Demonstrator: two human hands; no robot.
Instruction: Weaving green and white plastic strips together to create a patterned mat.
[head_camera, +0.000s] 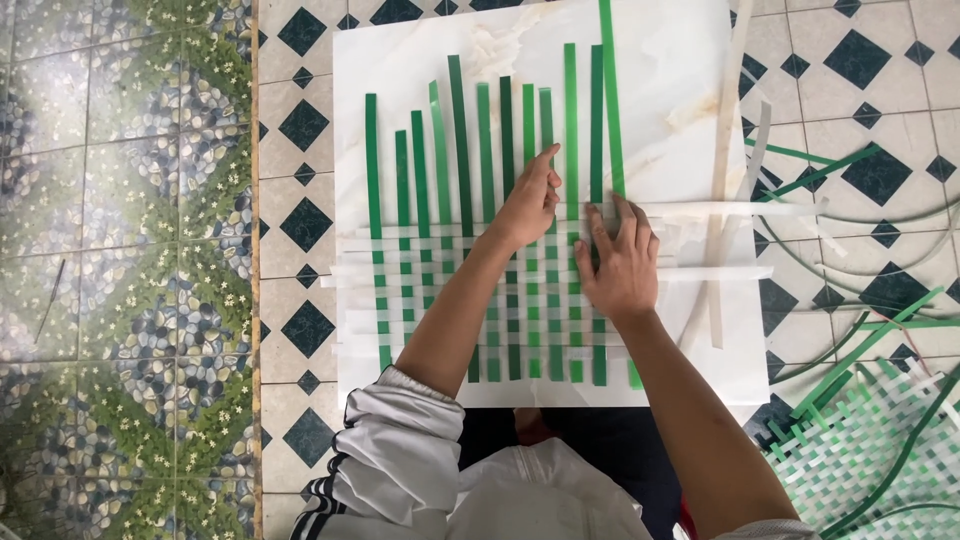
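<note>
Centre of the frame: a white marble-look board (680, 60) on the tiled floor (130, 250), bearing a half-woven mat (470, 300) of upright green strips (462, 140) crossed by pale white strips (720, 272). Woven checker part in the lower middle of the board; loose green ends fanned upward toward the top edge.

Left hand (527, 203) just above the woven part, fingers together and pinched on the upper run of one green strip near the middle, index finger pointing up. Right hand (620, 262) just right of it, palm down, fingers spread apart and pressed flat on the weave at its right edge, touching both green and white strips, clamped on nothing.

Right of the board: spare white strips (730, 120) lying upright and slanted across its edge, loose green strips (815, 172) scattered on the black-diamond tiles. Lower right corner: part of another woven green-and-white mat (860, 440), finished look, extent cut by the frame. Bottom centre: pushed-up white sleeve (400, 440) with dark stripes. No containers in view.
</note>
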